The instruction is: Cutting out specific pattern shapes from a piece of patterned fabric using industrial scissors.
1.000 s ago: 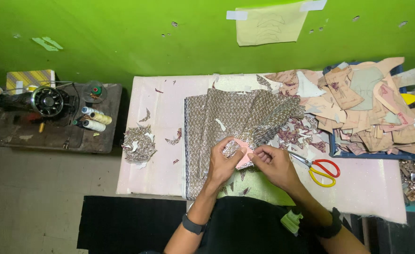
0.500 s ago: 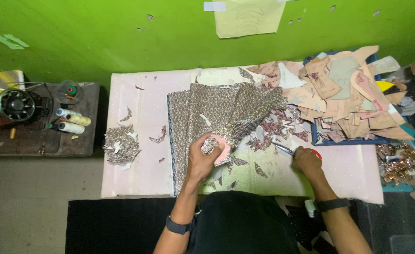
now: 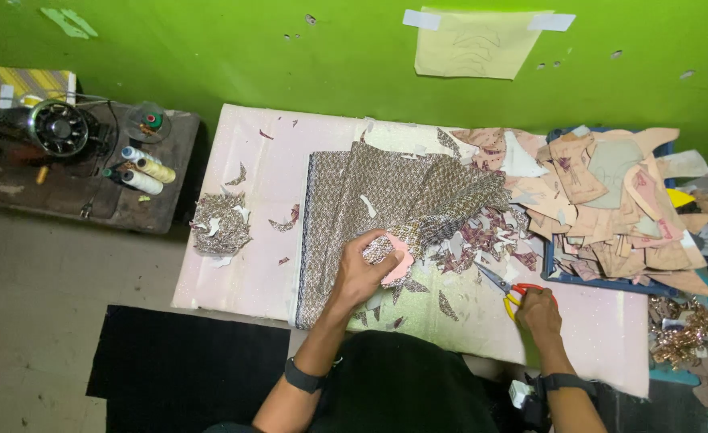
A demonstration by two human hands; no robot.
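Pinched between the thumb and fingers of the left hand point(image 3: 360, 271), just below the middle of the frame, is a small pink template point(image 3: 398, 258) backed by a bit of the brown patterned fabric point(image 3: 386, 188); the fingers are curled shut on both, and the pair sits raised a little over the near edge of the cloth. To the right, in the lower right of the frame, the right hand point(image 3: 538, 311) is closed over the red and yellow handles of the scissors point(image 3: 505, 286), whose blades point up and left toward the template and lie flat on the board. Whether the fingers are already through the loops I cannot tell. Template and blades are near one another but apart, with a strip of scrap-strewn board between them.

Judging by how things lie, the cutting looks well under way but unfinished: trimmed patterned offcuts point(image 3: 482, 236) litter the pale cutting board point(image 3: 250, 265) around the fabric, a heap of scraps point(image 3: 219, 224) sits at centre left, and a large stretch of the cloth is uncut.

Farther out, a stack of tan cut pieces point(image 3: 610, 200) fills the upper right. At the upper left stand a sewing machine point(image 3: 53, 128) and thread spools point(image 3: 144, 170) on a dark side table, and a paper sheet point(image 3: 474, 44) is taped to the green wall.
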